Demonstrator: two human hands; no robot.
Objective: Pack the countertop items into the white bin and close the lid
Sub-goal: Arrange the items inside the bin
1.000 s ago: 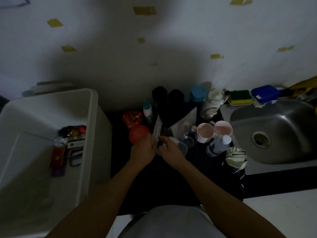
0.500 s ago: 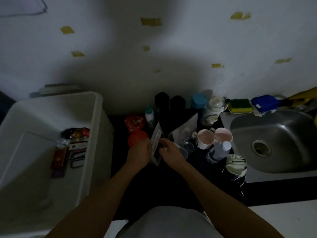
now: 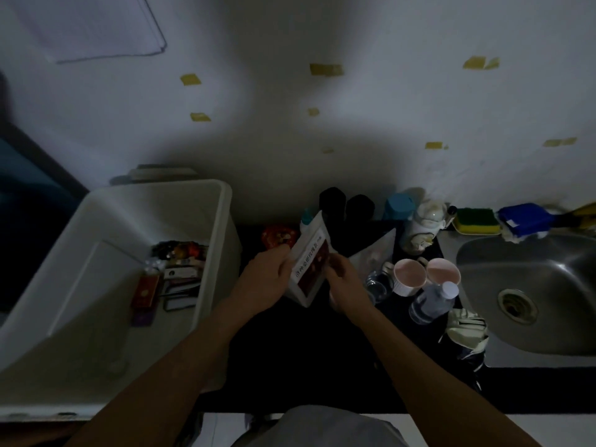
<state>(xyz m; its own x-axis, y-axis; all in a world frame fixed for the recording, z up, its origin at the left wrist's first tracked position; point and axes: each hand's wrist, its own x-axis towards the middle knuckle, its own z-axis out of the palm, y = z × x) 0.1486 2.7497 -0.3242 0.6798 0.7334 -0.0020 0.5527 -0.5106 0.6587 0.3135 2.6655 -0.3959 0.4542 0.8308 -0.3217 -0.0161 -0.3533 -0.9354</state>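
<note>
Red-label pouch (image 3: 309, 270) is lifting, L hand (image 3: 268, 280) & R hand (image 3: 346, 282) gripping its sides; best swinging it level into white bin (image 3: 226, 217).

Left of the grey steel sink (image 3: 548, 269) are the black table (image 3: 306, 350), two white cups (image 3: 409, 275) pink inside, a white pouch (image 3: 309, 269) with a dark red panel, a red tin (image 3: 279, 235) and the white bin (image 3: 213, 204); behind the sink, a green-and-yellow sponge (image 3: 475, 217) and a blue scrubber (image 3: 522, 219).
</note>
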